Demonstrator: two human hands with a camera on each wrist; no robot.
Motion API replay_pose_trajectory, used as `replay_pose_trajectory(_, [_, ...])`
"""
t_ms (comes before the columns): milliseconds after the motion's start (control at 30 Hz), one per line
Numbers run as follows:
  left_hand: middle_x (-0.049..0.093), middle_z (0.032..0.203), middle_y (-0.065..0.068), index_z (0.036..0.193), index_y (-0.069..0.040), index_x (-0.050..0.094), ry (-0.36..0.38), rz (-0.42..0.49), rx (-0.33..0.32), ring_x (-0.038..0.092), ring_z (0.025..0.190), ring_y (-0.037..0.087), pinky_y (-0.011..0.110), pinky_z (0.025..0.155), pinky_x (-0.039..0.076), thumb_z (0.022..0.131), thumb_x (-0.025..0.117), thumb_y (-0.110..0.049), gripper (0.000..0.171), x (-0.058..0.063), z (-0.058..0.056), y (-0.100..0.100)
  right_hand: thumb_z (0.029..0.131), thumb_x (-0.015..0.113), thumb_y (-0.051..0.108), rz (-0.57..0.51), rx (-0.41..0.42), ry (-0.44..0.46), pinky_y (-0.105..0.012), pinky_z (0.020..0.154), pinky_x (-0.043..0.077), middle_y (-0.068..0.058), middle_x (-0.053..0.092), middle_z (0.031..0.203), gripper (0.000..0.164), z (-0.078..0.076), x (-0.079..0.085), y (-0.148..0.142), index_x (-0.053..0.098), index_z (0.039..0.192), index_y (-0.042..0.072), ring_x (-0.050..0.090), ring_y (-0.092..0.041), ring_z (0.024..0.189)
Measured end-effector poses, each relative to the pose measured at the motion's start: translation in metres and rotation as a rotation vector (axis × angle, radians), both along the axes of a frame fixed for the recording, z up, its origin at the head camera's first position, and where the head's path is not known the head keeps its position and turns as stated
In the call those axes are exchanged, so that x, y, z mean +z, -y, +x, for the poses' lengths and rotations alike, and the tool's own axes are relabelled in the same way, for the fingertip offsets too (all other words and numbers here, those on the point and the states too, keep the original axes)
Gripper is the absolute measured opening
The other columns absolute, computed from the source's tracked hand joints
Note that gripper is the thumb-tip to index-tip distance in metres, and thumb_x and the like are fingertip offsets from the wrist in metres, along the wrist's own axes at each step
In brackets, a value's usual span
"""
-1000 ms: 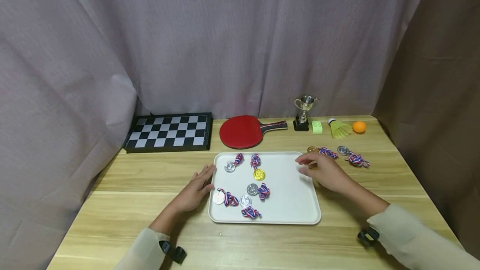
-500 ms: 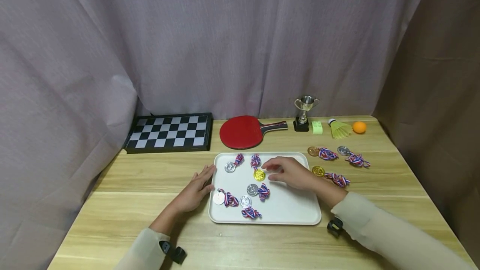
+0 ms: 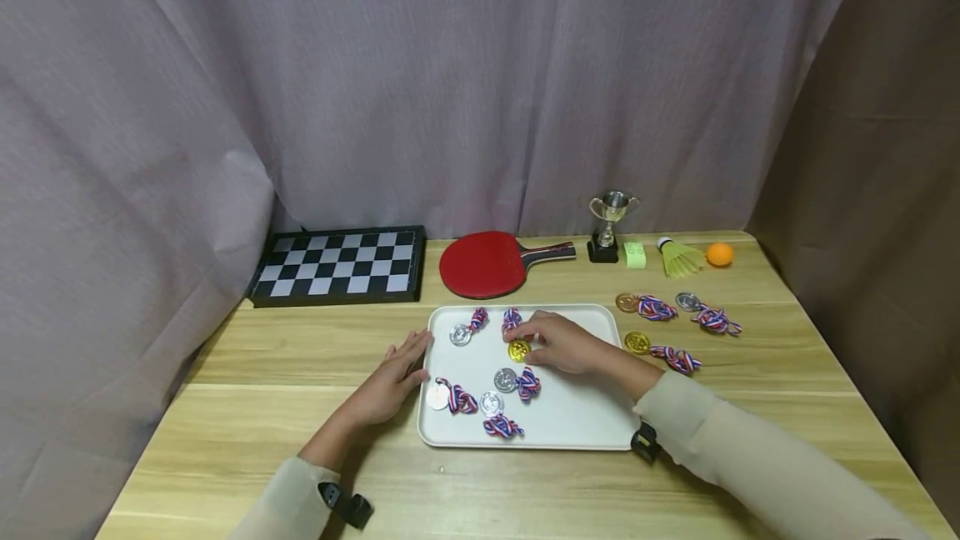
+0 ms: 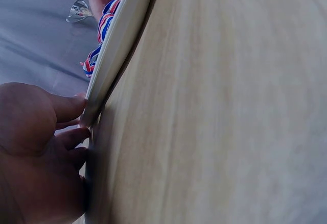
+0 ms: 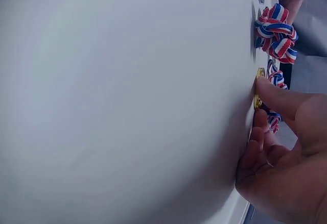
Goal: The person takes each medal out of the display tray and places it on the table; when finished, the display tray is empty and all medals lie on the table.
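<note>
On the white tray (image 3: 577, 415) lie several medals with red, white and blue ribbons. My right hand (image 3: 566, 344) is over the gold medal (image 3: 517, 350) near the tray's back. Thumb and fingers pinch that medal's edges in the right wrist view, and part of its ribbon is hidden behind the fingers. A silver medal (image 3: 506, 380) lies just in front. Other silver medals (image 3: 460, 335) sit to the left and front. My left hand (image 3: 386, 386) rests with extended fingers against the tray's left rim; in the left wrist view its thumb and fingertips touch the rim.
Right of the tray lie a bronze medal (image 3: 627, 303), a gold medal (image 3: 637, 343) and a silver medal (image 3: 687, 302). Along the back are a chessboard (image 3: 337, 265), red paddle (image 3: 482, 265), trophy (image 3: 609, 219), green block (image 3: 634, 255), yellow shuttlecock (image 3: 679, 258) and orange ball (image 3: 720, 254).
My right hand has moved left from the tray's right edge to the gold medal and now pinches it. The left hand has stayed at the left rim.
</note>
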State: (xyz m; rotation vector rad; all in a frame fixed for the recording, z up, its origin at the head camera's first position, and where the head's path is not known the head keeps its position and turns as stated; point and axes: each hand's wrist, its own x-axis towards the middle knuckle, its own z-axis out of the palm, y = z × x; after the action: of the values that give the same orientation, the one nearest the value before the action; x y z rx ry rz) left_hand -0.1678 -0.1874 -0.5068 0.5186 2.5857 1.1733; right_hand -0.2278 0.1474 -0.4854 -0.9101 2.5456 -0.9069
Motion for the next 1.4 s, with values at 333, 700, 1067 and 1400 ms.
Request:
replay_pose_trajectory(333, [0.02,0.171,0.01,0.163,-0.004,0.024,0.008,-0.002,0.002,0.005,0.16,0.03,0.055,0.128,-0.004,0.108,0.05,-0.011,0.061,0.001,0.001,0.0,0.086,0.081,0.001,-0.049,0.006,0.018,-0.033,0.086,0.05,-0.003,0.061,0.102,0.032,-0.001,-0.002,-0.001,0.063,0.111,0.009,0.055,-0.018,0.096])
replay_pose_trajectory(700, [0.02,0.171,0.01,0.163,-0.005,0.024,0.001,-0.002,-0.006,0.005,0.16,0.03,0.056,0.128,-0.004,0.108,0.05,-0.012,0.061,-0.001,0.001,0.0,0.089,0.073,-0.005,-0.188,-0.053,0.147,-0.026,0.081,0.046,-0.008,0.062,0.095,0.02,-0.004,-0.002,-0.01,0.066,0.107,0.002,0.055,-0.019,0.091])
replay_pose_trajectory(1067, [0.02,0.171,0.012,0.163,-0.003,0.024,-0.007,-0.003,-0.015,0.005,0.159,0.032,0.056,0.127,-0.004,0.108,0.051,-0.011,0.061,-0.002,0.0,0.0,0.093,0.068,-0.005,-0.262,-0.176,0.237,-0.025,0.071,0.053,-0.013,0.069,0.099,0.02,-0.004,0.004,-0.025,0.07,0.113,-0.003,0.061,-0.02,0.091])
replay_pose_trajectory(1400, [0.021,0.17,0.015,0.162,-0.001,0.025,-0.031,-0.001,-0.014,0.008,0.159,0.036,0.059,0.126,-0.004,0.107,0.051,-0.009,0.061,-0.002,0.0,-0.001,0.094,0.07,0.001,-0.302,-0.257,0.193,-0.024,0.075,0.054,-0.012,0.07,0.102,0.022,0.012,0.021,-0.063,0.071,0.116,-0.001,0.062,-0.02,0.092])
